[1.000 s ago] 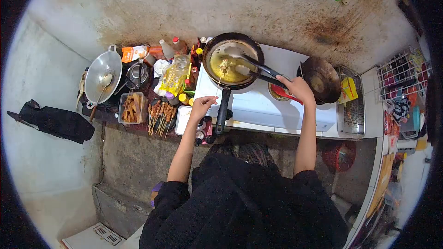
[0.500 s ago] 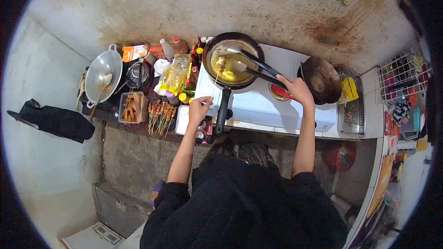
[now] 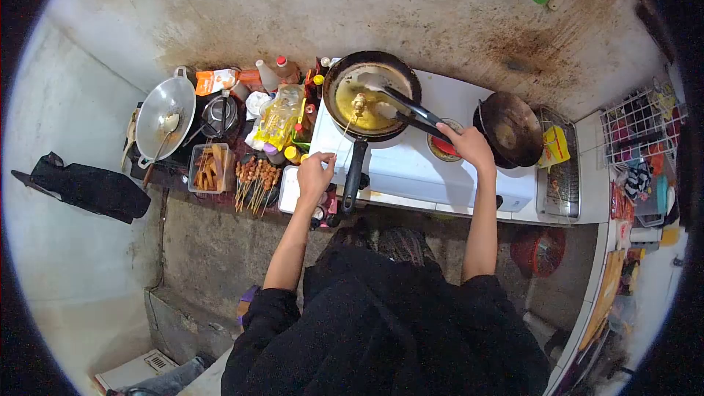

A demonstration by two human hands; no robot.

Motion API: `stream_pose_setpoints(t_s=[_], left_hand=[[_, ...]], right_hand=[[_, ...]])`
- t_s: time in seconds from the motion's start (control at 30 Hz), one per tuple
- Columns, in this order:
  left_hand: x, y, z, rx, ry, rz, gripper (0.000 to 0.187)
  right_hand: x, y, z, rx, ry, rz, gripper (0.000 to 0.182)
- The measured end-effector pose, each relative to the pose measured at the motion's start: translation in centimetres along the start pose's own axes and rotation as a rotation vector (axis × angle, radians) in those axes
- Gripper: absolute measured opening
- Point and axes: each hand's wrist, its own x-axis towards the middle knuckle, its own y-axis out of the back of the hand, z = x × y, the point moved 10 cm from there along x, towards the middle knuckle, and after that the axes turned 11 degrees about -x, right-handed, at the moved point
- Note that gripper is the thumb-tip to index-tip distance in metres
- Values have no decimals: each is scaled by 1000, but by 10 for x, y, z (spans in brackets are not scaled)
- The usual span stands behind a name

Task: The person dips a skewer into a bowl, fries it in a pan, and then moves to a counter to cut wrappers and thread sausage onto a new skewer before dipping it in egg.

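Note:
My left hand (image 3: 315, 177) is closed in a pinch on the thin stick of a skewer (image 3: 358, 105), near the frying pan's handle (image 3: 356, 169). The skewer's food end is over the frying pan (image 3: 413, 77), which holds yellowish oil. Black tongs (image 3: 416, 111) are gripped in my right hand (image 3: 471, 148), their arms apart and their pale tips inside the pan. Those tips lie to the right of the skewered food and appear apart from it. Below the tongs, a red-rimmed round container (image 3: 444, 151) sits on the white stove (image 3: 403, 169).
A dark wok (image 3: 510, 126) stands right of the pan. To the left are grilled-looking skewers (image 3: 257, 182), a plastic box of food pieces (image 3: 211, 169), several bottles and a silver wok (image 3: 165, 106) with a spoon. A wire rack (image 3: 638, 125) is at far right.
The skewered food has moved slightly right, and the yellow lump beside it no longer shows separately. My right hand and the tongs have shifted slightly. A grey-blue shape has appeared at lower left.

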Motion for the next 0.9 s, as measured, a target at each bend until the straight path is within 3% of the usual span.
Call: stream_pose_setpoints(t_s=[0.17,0.23,0.37,0.47,0.53,0.63,0.83,0.9], left_hand=[[-1,7,8,11,-73,53,15],[-2,9,14,17,-102,63,15],[-3,6,13,19,-70,47,15],[-4,8,13,39,-95,64,15],[-4,9,13,51,-110,75,14],[-4,13,13,28,-147,90,14],[-4,16,14,44,-144,94,12],[-5,16,17,43,-167,91,12]], right_hand=[[0,-4,2,94,-6,-52,59],[4,-6,14,18,-81,-73,60],[6,-3,5,-61,-24,10,64],[11,-13,17,-10,-70,-108,68],[8,-1,11,35,13,-3,70],[8,-6,7,-107,-32,-24,67],[-4,1,-5,89,10,-42,66],[2,-4,2,-5,-15,-18,65]])
